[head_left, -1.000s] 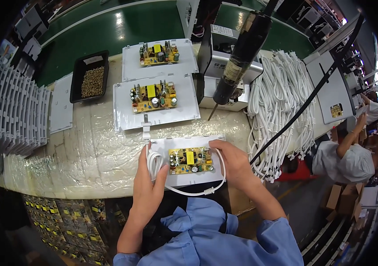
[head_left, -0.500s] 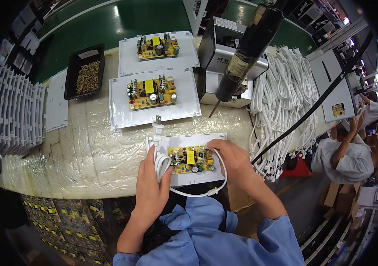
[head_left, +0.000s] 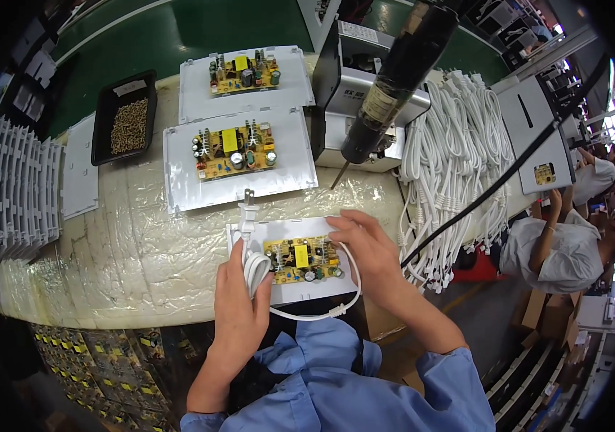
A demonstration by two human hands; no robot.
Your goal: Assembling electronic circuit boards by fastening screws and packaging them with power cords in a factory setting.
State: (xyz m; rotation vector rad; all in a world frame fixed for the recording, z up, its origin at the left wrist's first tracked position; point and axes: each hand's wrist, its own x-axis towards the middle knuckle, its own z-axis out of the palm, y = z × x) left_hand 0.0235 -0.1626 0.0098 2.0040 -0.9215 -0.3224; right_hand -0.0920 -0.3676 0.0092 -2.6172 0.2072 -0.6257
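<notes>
The left hand [head_left: 238, 311], fingers pointing away, pinches a looped white power cord [head_left: 256, 269], while the right hand [head_left: 373, 253] angles leftward beside a yellow-tan rectangular circuit board [head_left: 301, 258], its grip unclear.

Left of centre, the left hand [head_left: 239, 311] curls in a grip, thumb and fingers [head_left: 232, 268] pointing up. Right of centre, the right hand [head_left: 375, 261] stretches its fingers leftward (its thumb is hard to distinguish). Both bare forearms [head_left: 428, 321] slope inward from blue sleeves [head_left: 458, 383] low in the frame.
</notes>
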